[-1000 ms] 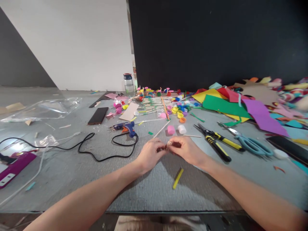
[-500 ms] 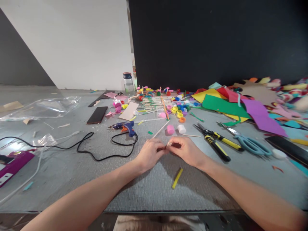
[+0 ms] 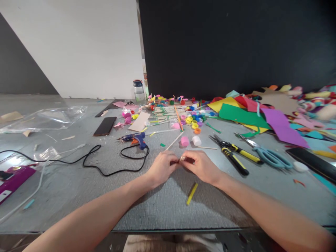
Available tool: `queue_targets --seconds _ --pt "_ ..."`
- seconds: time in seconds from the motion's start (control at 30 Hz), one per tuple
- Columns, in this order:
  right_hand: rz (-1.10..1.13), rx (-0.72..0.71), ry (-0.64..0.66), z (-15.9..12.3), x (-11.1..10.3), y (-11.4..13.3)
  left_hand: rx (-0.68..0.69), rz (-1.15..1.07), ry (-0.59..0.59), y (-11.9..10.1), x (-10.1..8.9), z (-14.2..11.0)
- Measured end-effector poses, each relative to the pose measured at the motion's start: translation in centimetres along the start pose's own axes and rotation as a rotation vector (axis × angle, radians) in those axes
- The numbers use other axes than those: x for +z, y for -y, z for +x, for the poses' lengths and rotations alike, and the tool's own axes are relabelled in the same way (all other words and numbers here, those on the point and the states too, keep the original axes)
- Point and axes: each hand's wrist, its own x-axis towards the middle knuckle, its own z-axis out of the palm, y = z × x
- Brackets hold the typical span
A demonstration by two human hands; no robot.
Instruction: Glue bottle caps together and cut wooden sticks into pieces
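My left hand and my right hand meet fingertip to fingertip low over the table, each closed in a pinch. Between them is something small and pale, mostly covered by the fingers, whose kind I cannot make out. A thin white stick lies just beyond my left hand. Past my right hand are a pink cap, a white cap and another thin stick. Nearer me, below the hands, lies a yellow strip.
A blue glue gun with a looping black cable lies left. To the right are pliers and blue-handled scissors. Coloured sheets, bottle caps, a phone and a bottle stand farther back. A purple power strip sits far left.
The hands stay pinched together in nearly the same place, with the right fingers shifting slightly. The whole view has drifted a little, so things appear slightly farther left.
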Motion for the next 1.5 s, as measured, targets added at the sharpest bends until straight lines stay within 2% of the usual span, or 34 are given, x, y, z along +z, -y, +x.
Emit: queue_targets --seconds 0.43,0.67,0.87,1.07,1.27,1.5 --pt "0.055 0.033 0.017 0.3 0.0 -0.2 -0.018 -0.009 0.010 0.4 0.0 0.2" --pt "0.131 0.081 -0.017 0.3 0.1 -0.2 -0.008 -0.052 -0.034 0.1 0.1 0.0" --pt "0.229 0.105 0.021 0.5 -0.1 -0.3 -0.070 -0.155 -0.032 -0.1 0.1 -0.1" --pt "0.221 0.099 0.004 0.4 -0.2 -0.2 -0.084 -0.151 -0.012 -0.2 -0.1 -0.1" --pt "0.162 0.079 -0.017 0.2 -0.1 -0.1 -0.133 -0.271 -0.208 -1.8 -1.4 -0.2" --pt "0.054 0.002 -0.040 0.3 0.4 -0.1 -0.025 -0.209 -0.237 -2.1 -1.4 -0.4"
